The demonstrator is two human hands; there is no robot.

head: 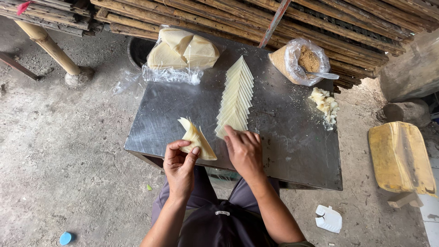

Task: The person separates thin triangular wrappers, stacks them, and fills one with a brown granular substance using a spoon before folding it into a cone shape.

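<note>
My left hand (179, 165) pinches a small stack of pale yellow triangular wrapper sheets (196, 139) at the near edge of a metal table (292, 137). My right hand (244, 151) rests palm down on the table, its fingertips touching the near end of a long overlapping row of the same triangular sheets (235, 98) that runs away from me across the table's middle.
A clear plastic bag of folded wrapper sheets (182, 52) lies at the table's far left. A bag of brown granules with a spoon (304, 59) and a heap of pale chunks (325, 104) sit at the far right. Bamboo poles (256, 18) lie behind. A yellow jerrycan (400, 158) lies on the floor.
</note>
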